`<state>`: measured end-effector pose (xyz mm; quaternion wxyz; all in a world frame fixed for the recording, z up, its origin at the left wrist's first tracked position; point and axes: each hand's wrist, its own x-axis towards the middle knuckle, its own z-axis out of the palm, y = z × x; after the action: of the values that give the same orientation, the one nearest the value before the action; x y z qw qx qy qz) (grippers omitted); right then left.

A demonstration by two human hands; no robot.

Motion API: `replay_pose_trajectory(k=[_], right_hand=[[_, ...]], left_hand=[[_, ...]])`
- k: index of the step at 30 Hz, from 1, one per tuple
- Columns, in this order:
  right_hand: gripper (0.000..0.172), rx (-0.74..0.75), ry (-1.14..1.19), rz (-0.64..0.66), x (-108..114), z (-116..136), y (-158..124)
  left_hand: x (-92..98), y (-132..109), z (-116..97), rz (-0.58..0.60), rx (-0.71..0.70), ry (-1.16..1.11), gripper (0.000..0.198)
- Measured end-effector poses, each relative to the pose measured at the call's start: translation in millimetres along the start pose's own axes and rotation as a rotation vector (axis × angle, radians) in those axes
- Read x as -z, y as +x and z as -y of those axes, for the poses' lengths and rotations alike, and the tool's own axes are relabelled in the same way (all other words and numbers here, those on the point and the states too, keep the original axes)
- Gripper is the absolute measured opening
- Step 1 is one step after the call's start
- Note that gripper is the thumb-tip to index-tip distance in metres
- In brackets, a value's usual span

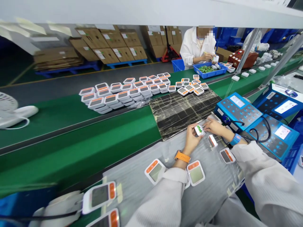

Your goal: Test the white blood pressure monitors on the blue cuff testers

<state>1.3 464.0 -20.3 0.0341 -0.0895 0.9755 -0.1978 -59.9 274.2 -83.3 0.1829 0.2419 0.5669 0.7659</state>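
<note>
Small white electronic unit [199,130], green part showing, pinched in the left hand [191,139]; right hand [214,126] close beside it, grip unclear; likely a fitting step, calling next for steady alignment.

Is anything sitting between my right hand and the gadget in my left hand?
Nothing visible does: your right hand is close beside the gadget in your left hand. A second gadget lies nearer you, outside that gap.

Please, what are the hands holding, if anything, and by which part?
The left hand holds a small white-and-green device by its edge. Whether the right hand, close beside it, also grips it cannot be told.
</note>
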Motion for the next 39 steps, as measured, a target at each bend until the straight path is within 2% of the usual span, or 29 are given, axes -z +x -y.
replay_pose_trajectory(k=[12, 20, 23, 26, 28, 30, 32, 34, 36, 37, 39], right_hand=[[0.019, -0.019, -0.080, 0.007, 5.8, 16.8, -0.5], [0.022, -0.010, -0.259, 0.007, 5.9, 27.8, 1.8], [0.025, -0.049, -0.198, -0.081, 11.1, 28.1, -1.0], [0.032, -0.220, 0.009, -0.245, 16.6, 31.1, -2.8], [0.028, -0.348, 0.129, -0.281, 18.6, 34.4, -1.8], [0.028, -0.436, 0.173, -0.254, 19.0, 37.3, 0.3], [0.022, -0.499, 0.209, -0.211, 18.6, 39.2, 1.9], [0.015, -0.573, 0.297, -0.174, 18.4, 40.6, 2.4], [0.013, -0.646, 0.382, -0.155, 18.8, 41.8, 2.3], [0.012, -0.675, 0.400, -0.155, 19.3, 42.4, 2.6], [0.011, -0.720, 0.383, -0.146, 20.5, 44.0, 4.6]], left_hand=[[-2.8, 0.3, 0.6, -0.009, -0.038, 0.088, 0.064], [-10.3, 1.8, -4.2, -0.025, -0.073, 0.190, 0.065], [-19.0, 5.3, -13.6, 0.004, -0.103, 0.299, 0.082], [-22.1, 6.7, -34.4, 0.101, -0.135, 0.504, 0.095], [-11.7, 1.6, -52.6, 0.091, -0.147, 0.662, 0.090], [12.3, -13.0, -70.9, -0.054, -0.117, 0.855, 0.077], [45.6, -37.8, -87.0, -0.257, 0.042, 1.110, 0.064], [78.7, -67.9, -99.5, -0.387, 0.338, 1.357, 0.058], [101.9, -95.6, -109.1, -0.402, 0.608, 1.488, 0.059], [108.3, -106.2, -113.3, -0.382, 0.680, 1.505, 0.060], [111.3, -118.6, -120.8, -0.345, 0.717, 1.483, 0.059]])
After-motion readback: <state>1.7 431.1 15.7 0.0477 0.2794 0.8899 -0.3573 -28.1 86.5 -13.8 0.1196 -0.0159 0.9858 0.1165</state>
